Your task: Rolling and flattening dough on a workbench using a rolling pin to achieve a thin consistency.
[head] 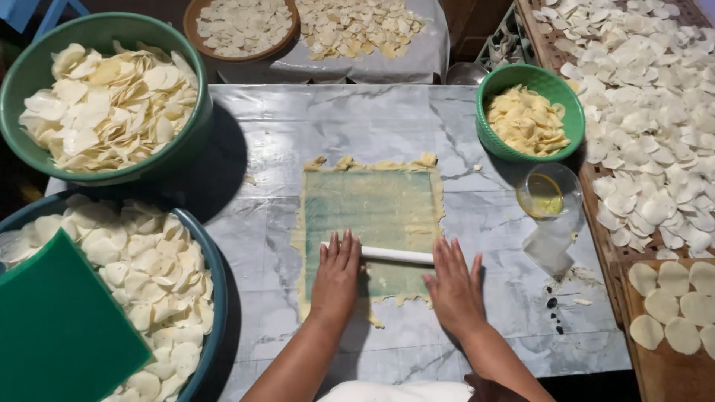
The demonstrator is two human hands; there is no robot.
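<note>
A thin sheet of pale yellow dough [370, 208] lies flattened on a green mat in the middle of the marble-patterned table [261, 126]. Its edges are ragged. Across its near part lies a white rolling pin [395, 254]. My left hand [337, 272] rests flat on the pin's left end, fingers stretched out. My right hand [453, 281] presses flat on the pin's right end.
Two large green bowls [33, 67] [212, 260] full of pale dough discs stand at left, with a green board [59, 327] on the nearer one. A smaller green bowl [555, 89] and a clear cup [550, 195] of yellow liquid stand at right. Wooden trays [640, 112] of discs line the right side.
</note>
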